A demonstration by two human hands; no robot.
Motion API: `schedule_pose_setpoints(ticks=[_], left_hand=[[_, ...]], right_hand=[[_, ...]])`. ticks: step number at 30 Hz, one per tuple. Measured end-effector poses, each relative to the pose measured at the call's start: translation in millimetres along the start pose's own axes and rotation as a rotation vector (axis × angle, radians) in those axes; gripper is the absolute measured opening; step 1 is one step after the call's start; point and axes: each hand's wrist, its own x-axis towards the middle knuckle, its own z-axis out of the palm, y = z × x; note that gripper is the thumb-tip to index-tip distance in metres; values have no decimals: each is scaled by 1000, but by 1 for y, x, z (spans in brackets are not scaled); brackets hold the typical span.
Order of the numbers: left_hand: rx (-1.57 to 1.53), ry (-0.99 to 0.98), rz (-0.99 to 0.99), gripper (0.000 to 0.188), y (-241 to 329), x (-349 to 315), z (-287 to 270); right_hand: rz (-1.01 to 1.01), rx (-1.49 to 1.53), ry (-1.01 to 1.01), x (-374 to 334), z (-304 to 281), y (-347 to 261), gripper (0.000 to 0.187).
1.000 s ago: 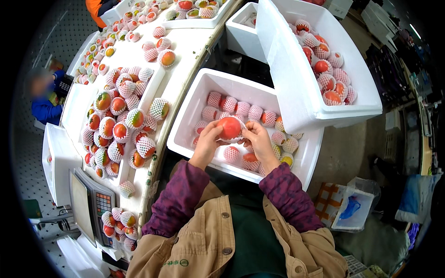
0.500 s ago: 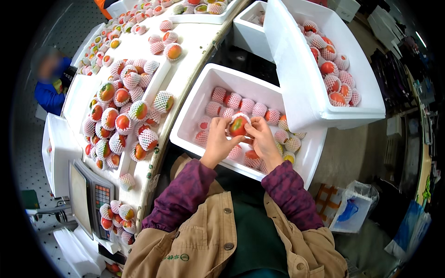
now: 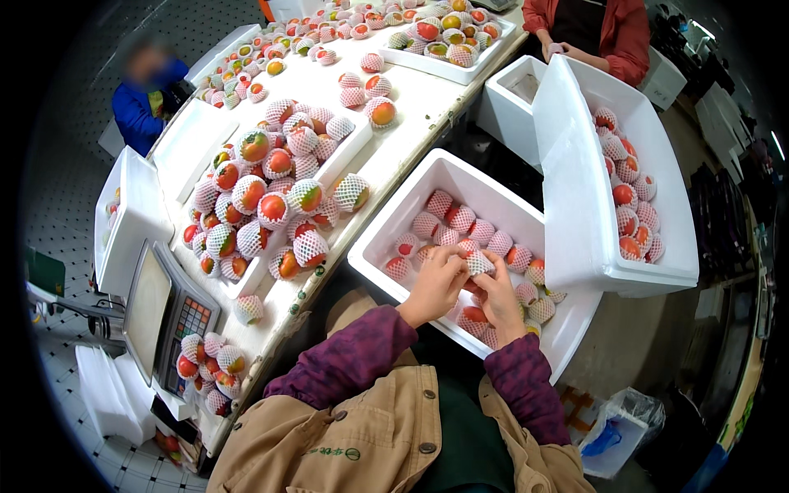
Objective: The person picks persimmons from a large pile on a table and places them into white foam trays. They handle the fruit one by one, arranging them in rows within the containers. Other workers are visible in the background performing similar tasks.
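Note:
Over a white foam box (image 3: 374, 232), my left hand (image 3: 439, 285) and my right hand (image 3: 500, 302) meet around one tomato in a white foam net (image 3: 479, 263). My right fingers curl round its near side. My left fingers are pinched together at its left edge, partly hiding it. Rows of red netted tomatoes (image 3: 461, 218) lie in the box beneath and beyond my hands, some of them greener or yellower on the right. To the left, a heap of netted red and green tomatoes (image 3: 249, 194) fills a shallow white tray (image 3: 343, 154) on the table.
A second foam box (image 3: 674, 222) of netted tomatoes stands right, a white lid (image 3: 571, 189) upright beside it. A scale (image 3: 177, 316) and a small tomato pile (image 3: 212, 361) are at the table's near left. One person (image 3: 149, 107) is far left, another (image 3: 588, 33) at the back.
My view has shifted, so the scene sits lower and further right, and the person at the back now shows. The tomato between my hands has turned, showing its net instead of bare red skin.

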Motion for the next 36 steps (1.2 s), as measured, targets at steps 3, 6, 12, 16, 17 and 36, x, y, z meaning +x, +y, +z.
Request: schedule_pose_setpoints(ticks=[3,6,12,16,17,36], left_hand=[[-91,-86,-86,45,0,1,1],[-167,-190,-227,58,0,4,0],[-148,-110,-346,65,-7,4,3],[-239,-90,-470,60,-14,6,2],[-307,-93,-530,57,-15,8,0],[-552,197,-403,23,-46,104,-87]], right_hand=[[-13,-17,-23,-1,0,-2,43],[20,-75,-65,-5,5,-8,32],[27,-210,5,3,-6,5,17],[-43,-336,108,-2,2,-2,18],[-67,-275,147,-4,6,-6,18],[-58,-209,281,0,-10,-10,17]])
